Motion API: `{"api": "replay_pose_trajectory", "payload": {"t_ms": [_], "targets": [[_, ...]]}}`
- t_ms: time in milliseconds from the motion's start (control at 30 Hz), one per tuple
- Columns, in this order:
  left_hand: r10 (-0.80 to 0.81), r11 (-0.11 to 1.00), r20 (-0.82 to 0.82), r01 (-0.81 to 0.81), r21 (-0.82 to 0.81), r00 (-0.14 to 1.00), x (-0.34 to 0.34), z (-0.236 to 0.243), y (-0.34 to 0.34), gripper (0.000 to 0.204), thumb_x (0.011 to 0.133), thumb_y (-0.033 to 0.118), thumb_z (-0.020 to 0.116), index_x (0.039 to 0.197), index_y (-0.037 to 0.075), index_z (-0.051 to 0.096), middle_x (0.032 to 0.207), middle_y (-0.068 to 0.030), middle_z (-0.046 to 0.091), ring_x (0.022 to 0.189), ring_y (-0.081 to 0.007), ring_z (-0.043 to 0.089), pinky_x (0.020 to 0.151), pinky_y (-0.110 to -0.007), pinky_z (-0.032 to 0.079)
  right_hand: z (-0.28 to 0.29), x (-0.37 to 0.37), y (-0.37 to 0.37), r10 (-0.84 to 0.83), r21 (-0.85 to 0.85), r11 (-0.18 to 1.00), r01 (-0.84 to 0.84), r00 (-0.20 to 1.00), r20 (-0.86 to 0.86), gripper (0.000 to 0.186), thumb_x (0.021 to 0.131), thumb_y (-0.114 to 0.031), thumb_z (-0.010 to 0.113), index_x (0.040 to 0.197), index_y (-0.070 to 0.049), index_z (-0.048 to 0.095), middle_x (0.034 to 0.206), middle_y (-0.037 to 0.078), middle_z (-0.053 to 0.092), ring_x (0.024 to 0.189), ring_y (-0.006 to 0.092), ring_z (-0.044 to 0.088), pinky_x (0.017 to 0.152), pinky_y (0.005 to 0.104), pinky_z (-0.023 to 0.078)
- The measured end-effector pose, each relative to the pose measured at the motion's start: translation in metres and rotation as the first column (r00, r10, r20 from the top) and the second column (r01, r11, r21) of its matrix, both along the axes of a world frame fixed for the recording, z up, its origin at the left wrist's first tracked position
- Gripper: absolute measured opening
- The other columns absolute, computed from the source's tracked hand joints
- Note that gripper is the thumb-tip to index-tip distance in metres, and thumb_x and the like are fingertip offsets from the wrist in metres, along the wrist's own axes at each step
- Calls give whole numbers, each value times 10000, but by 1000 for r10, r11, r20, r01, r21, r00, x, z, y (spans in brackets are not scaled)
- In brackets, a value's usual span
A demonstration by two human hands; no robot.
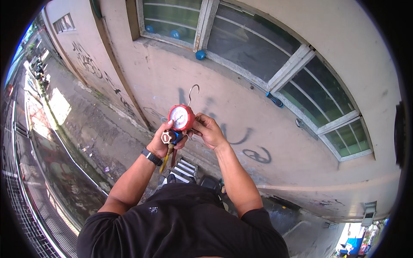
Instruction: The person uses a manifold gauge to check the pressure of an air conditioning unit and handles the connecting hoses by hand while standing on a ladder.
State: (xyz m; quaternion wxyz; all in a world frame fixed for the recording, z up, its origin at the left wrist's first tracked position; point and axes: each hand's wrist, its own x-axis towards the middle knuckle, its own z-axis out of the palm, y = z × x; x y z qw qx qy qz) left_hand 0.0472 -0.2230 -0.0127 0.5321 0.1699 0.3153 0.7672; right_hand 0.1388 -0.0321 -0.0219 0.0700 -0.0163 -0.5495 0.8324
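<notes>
A black T-shirt (185, 219), small light lettering on its chest, is nearest. The left arm (129, 182) reaches forward, elbow bent, a black wristband (151, 156) at its wrist; the right arm (238, 178) angles inward, also bent. The left hand (160, 144) grasps the gauge's valve body (176, 136), thumb up against the dial's lower-left edge. The red-rimmed gauge (182, 116) is held up before the chest, its pale dial bearing fine markings. The right hand (211, 131) touches its right rim, fingers curled; whether they pinch anything, I cannot tell. A metal hook (193, 92) rises above it, and a yellow hose (167, 159) hangs below. Beyond are a ladder (186, 168), a pinkish wall (155, 77) sprayed with dark graffiti (248, 136), and 1 blue-handled tool (275, 99) on the window ledge (241, 78).
</notes>
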Motion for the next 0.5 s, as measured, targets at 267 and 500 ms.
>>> {"api": "replay_pose_trajectory", "payload": {"t_ms": [267, 500], "targets": [[-23, 1000, -12, 23, -2, 1000, -2, 10, 0, 588, 924, 585, 626, 970, 0, 652, 991, -199, 658, 532, -156, 500, 479, -278, 386, 7, 4, 6, -5, -97, 995, 15, 995, 100, 188, 1018, -256, 683, 1062, -78, 640, 902, 12, 657, 758, 113, 610, 664, 233, 424], [-60, 998, -32, 60, 5, 998, -2, 2, -6, 604, 922, 608, 620, 974, 7, 641, 992, -197, 657, 535, -162, 505, 478, -287, 383, 12, 10, 4, 18, 20, 1000, -19, 998, 59, 186, 1021, -235, 682, 1084, -66, 639, 923, 17, 658, 775, 113, 604, 688, 245, 445]]}}
